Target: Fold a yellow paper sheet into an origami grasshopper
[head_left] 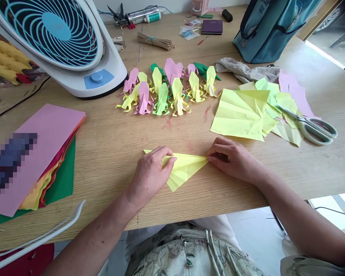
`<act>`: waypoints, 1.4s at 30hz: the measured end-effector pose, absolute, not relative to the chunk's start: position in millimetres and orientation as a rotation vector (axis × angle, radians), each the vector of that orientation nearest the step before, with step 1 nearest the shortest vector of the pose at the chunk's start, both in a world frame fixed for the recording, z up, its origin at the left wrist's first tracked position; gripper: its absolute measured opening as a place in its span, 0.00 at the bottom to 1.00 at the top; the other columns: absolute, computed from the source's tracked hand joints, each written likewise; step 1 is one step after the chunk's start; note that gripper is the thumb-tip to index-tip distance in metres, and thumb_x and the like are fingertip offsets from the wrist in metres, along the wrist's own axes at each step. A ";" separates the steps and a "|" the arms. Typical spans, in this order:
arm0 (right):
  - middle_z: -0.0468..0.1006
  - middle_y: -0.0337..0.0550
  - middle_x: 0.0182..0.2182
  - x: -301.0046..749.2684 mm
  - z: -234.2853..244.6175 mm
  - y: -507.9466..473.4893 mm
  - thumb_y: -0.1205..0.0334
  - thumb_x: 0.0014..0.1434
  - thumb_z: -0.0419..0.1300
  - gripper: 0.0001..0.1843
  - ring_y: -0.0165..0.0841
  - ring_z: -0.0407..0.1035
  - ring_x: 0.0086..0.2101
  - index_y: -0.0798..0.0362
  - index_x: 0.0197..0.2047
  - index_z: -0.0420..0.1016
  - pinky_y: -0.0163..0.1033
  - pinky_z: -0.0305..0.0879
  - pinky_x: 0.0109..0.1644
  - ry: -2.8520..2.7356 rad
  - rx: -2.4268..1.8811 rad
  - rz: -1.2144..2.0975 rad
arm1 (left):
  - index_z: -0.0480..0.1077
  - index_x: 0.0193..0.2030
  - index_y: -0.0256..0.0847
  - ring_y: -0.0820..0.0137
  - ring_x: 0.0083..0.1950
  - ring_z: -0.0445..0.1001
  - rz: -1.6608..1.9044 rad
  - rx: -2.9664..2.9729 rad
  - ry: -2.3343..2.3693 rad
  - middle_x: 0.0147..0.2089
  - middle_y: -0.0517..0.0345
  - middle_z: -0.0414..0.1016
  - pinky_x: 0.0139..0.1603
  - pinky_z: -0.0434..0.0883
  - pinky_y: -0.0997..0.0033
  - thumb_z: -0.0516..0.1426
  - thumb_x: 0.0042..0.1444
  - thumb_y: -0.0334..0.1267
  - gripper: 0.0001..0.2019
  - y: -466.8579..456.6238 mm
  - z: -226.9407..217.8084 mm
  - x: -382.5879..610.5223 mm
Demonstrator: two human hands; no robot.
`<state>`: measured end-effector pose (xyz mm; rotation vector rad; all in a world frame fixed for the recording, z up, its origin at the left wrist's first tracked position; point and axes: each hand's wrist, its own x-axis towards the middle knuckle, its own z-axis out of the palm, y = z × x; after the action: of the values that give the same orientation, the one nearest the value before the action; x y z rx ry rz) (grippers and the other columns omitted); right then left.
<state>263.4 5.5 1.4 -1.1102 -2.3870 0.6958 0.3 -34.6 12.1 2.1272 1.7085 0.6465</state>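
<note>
A creased yellow sheet of paper (181,168), folded into a triangle, lies on the wooden table before me. My left hand (156,168) pinches its top edge between thumb and fingers, covering much of the left part. At the triangle's right corner, my right hand (228,157) has its fingertips closed on the paper. Just beyond my right hand rests a larger creased yellow sheet (240,113). Several folded paper figures (161,97) in pink, yellow and green stand in rows farther back.
Grey-handled scissors (316,128) lie on paper scraps (294,96) at the right. A stack of coloured paper (51,134) sits at the left, with a fan (97,78) behind it. Toward the back are a bundle of sticks (155,41), a grey cloth (232,68) and a blue bag (264,38).
</note>
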 end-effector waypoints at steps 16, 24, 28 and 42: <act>0.69 0.40 0.30 255.8 2.3 6.9 0.66 0.61 0.60 0.08 0.32 0.63 0.31 0.52 0.30 0.70 0.38 0.58 0.36 -2.393 -1.227 0.659 | 0.67 0.37 0.41 0.67 0.41 0.73 0.508 2.198 1.727 0.40 0.57 0.73 0.41 0.67 0.68 0.55 0.63 0.30 0.04 -28.5 10.0 5.3; 0.70 0.41 0.30 255.7 1.5 7.9 0.67 0.60 0.60 0.07 0.32 0.63 0.31 0.52 0.29 0.70 0.39 0.58 0.36 -2.398 -1.223 0.675 | 0.65 0.38 0.40 0.65 0.42 0.72 0.413 2.328 1.775 0.41 0.55 0.71 0.43 0.69 0.66 0.56 0.64 0.29 0.04 -29.0 10.1 10.2; 0.70 0.41 0.30 255.3 1.6 7.6 0.67 0.59 0.60 0.07 0.33 0.63 0.31 0.52 0.29 0.69 0.39 0.58 0.36 -2.401 -1.232 0.662 | 0.66 0.38 0.40 0.63 0.42 0.72 0.266 2.410 1.859 0.41 0.54 0.71 0.41 0.68 0.65 0.56 0.65 0.30 0.03 -31.5 12.1 13.3; 0.70 0.41 0.29 252.8 3.2 7.7 0.67 0.58 0.61 0.08 0.32 0.63 0.29 0.52 0.28 0.69 0.38 0.58 0.34 -2.396 -1.276 0.640 | 0.66 0.38 0.40 0.64 0.42 0.72 0.277 2.432 1.830 0.40 0.54 0.71 0.43 0.69 0.65 0.56 0.64 0.29 0.04 -28.0 9.3 11.4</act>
<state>252.8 7.7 3.2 -1.2755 -2.3956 0.6396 11.4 -28.0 9.3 2.4322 1.8299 0.2765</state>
